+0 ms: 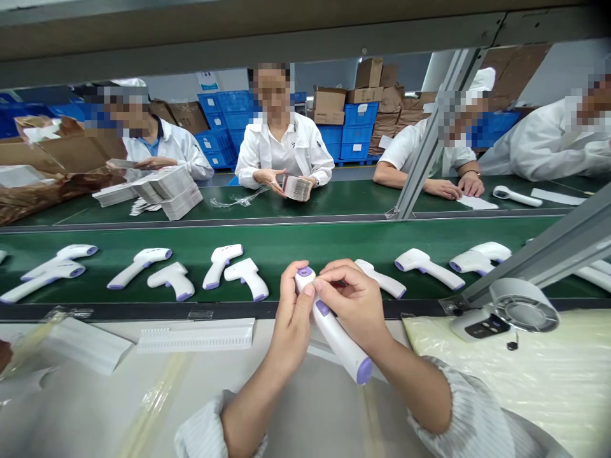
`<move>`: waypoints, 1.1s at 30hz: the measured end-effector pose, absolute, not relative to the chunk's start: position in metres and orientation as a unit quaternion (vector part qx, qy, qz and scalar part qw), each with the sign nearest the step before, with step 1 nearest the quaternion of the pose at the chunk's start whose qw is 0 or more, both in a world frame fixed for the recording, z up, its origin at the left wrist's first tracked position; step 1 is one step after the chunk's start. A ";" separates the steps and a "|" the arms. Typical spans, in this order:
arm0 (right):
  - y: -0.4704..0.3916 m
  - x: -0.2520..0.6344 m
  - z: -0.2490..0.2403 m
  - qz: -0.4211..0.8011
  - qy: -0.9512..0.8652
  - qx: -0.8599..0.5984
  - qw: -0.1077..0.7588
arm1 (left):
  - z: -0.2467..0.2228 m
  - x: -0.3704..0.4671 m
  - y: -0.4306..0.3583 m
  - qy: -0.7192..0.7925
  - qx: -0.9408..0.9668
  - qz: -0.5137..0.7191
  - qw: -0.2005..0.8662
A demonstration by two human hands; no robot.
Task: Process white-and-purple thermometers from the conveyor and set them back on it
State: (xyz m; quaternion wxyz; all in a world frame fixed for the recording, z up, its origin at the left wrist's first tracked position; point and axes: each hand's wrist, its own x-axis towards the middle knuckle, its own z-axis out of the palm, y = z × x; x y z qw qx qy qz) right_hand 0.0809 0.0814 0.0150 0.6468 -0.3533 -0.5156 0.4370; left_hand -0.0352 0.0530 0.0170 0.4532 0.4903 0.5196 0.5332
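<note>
A white and purple infrared thermometer is held up over the near edge of the worktable. My left hand is closed around the thermometer's head, thumb on its side. With thumb and fingertips together, my right hand presses against the head just above the purple trigger. The handle slants down to the right and ends in a purple cap. Whatever lies under the right fingertips is hidden. Below the hands, a pale strip on the table is partly covered by the thermometer.
Several similar thermometers lie along the green conveyor belt. White label sheets rest on the table at left. A small fan stands by yellowish foam wrap at right. A metal post rises beyond; co-workers sit opposite.
</note>
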 end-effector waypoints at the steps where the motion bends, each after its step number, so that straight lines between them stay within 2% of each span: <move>1: 0.082 0.081 0.015 0.449 -0.506 -0.358 0.644 | 0.016 -0.036 0.054 0.520 0.493 0.536 0.447; 4: 0.087 0.080 0.014 0.540 -0.445 -0.344 0.625 | 0.013 -0.041 0.056 0.516 0.503 0.544 0.430; 7: 0.092 0.083 0.015 0.666 -0.359 -0.303 0.579 | 0.009 -0.046 0.057 0.467 0.521 0.540 0.468; 10: 0.090 0.089 0.022 0.708 -0.317 -0.306 0.552 | 0.005 -0.049 0.061 0.404 0.521 0.564 0.496; 13: 0.088 0.097 0.023 0.691 -0.424 -0.330 0.484 | 0.006 -0.057 0.084 0.427 0.508 0.631 0.402; 14: 0.090 0.099 0.021 0.671 -0.482 -0.340 0.449 | 0.009 -0.063 0.097 0.460 0.535 0.613 0.355; 16: 0.103 0.103 0.009 0.582 -0.592 -0.378 0.410 | 0.016 -0.082 0.129 0.541 0.624 0.493 0.274; 17: 0.114 0.105 0.000 0.512 -0.637 -0.409 0.406 | 0.020 -0.095 0.148 0.587 0.673 0.383 0.236; 19: 0.139 0.107 -0.021 0.334 -0.715 -0.473 0.393 | 0.025 -0.126 0.184 0.630 0.671 0.323 0.220; 20: 0.150 0.108 -0.031 0.263 -0.745 -0.499 0.355 | 0.025 -0.143 0.199 0.651 0.662 0.305 0.212; 22: 0.165 0.108 -0.046 0.192 -0.781 -0.527 0.273 | 0.018 -0.172 0.223 0.685 0.643 0.264 0.215; 24: 0.164 0.106 -0.050 0.167 -0.790 -0.545 0.227 | 0.008 -0.192 0.236 0.700 0.636 0.233 0.227; 27: 0.139 0.096 -0.035 0.143 -0.796 -0.537 0.239 | 0.000 -0.205 0.239 0.695 0.641 0.236 0.223; 30: 0.106 0.076 -0.018 0.281 -0.795 -0.482 0.237 | 0.009 -0.205 0.229 0.681 0.642 0.309 0.169; 33: 0.087 0.055 -0.015 0.394 -0.765 -0.476 0.182 | 0.029 -0.202 0.202 0.647 0.632 0.412 0.110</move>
